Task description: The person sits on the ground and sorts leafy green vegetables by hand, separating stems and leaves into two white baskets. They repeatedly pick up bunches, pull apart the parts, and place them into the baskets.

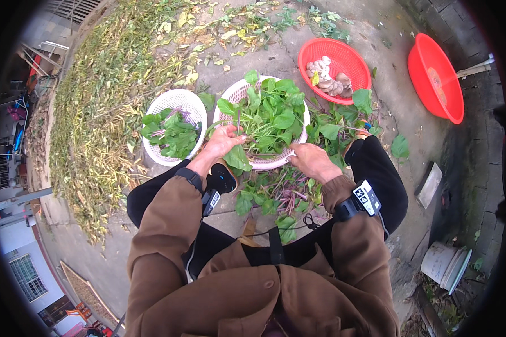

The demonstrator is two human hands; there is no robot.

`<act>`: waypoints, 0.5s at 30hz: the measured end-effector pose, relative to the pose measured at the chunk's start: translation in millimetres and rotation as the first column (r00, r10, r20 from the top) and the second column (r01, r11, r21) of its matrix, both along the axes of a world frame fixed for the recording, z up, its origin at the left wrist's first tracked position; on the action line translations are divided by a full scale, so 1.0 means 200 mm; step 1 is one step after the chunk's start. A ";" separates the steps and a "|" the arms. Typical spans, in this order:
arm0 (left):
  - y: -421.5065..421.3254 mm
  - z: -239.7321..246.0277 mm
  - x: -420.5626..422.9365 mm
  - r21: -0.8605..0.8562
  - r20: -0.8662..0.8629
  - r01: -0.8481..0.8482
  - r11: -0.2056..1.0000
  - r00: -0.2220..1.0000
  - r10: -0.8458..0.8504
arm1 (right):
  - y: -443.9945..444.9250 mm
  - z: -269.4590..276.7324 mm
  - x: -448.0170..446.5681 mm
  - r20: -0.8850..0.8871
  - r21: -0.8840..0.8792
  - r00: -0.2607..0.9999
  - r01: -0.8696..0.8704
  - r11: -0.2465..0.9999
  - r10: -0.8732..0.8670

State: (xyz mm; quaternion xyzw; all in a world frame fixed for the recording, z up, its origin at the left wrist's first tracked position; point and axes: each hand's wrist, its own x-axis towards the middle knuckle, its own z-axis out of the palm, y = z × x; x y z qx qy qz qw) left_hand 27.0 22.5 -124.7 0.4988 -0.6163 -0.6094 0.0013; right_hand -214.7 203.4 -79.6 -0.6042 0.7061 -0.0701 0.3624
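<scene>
Between my knees stands a white plastic colander (232, 93) heaped with leafy greens (274, 113). My left hand (223, 144) is at its left side, thumb and fingers pinched on a leafy stem (239, 119); a broad leaf (237, 158) hangs just below the fingers. At the near right rim, my right hand (314, 161) is closed on the colander's edge, its fingertips partly hidden. To the left, a smaller white colander (175, 97) holds cut greens with purple stems (179, 141). Loose purple-stemmed greens (291, 191) lie on the ground beneath my hands.
A red colander (354, 63) with oyster mushrooms (331, 82) sits at the far right, a red basin (440, 80) beyond it. Drying plant stalks (105, 109) cover the ground on the left. A brick (429, 184) and a white bucket (442, 262) are at the right.
</scene>
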 end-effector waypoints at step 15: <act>-0.01 0.06 0.02 -0.137 -0.124 0.080 0.987 0.987 -0.097 | 0.43 0.39 -0.22 0.034 0.025 0.972 0.234 0.972 -0.235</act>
